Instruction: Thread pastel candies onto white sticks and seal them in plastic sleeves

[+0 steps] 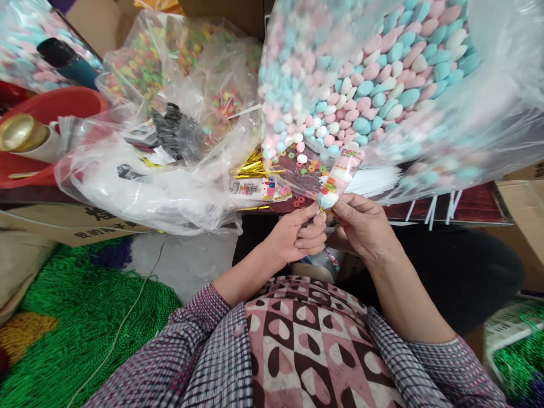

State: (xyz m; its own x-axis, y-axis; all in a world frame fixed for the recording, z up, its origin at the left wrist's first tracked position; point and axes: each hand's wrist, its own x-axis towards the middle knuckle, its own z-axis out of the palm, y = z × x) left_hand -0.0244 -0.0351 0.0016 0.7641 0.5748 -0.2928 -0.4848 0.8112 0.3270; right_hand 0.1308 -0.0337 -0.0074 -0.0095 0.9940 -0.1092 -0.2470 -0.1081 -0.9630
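A marshmallow candy stick (339, 180) in a printed clear wrapper points up and away from me, with pink, white and blue pieces inside. My left hand (304, 235) is closed round its lower end, where a bit of gold tie shows. Thumb and fingers of my right hand (361, 221) pinch the same end from the other side. Exactly what lies between the fingertips is hidden. Gold twist ties (255, 165) and printed wrappers (259, 188) lie beyond my left hand. White sticks (374, 180) are piled past my right hand.
A large open bag of pastel marshmallows (365, 107) fills the back right. Bags of colourful ring candies (170, 56) stand at the back left, near a red basin (80, 102). Loose candy rings (300, 202) lie by the table edge. Green strings (106, 306) cover the floor at left.
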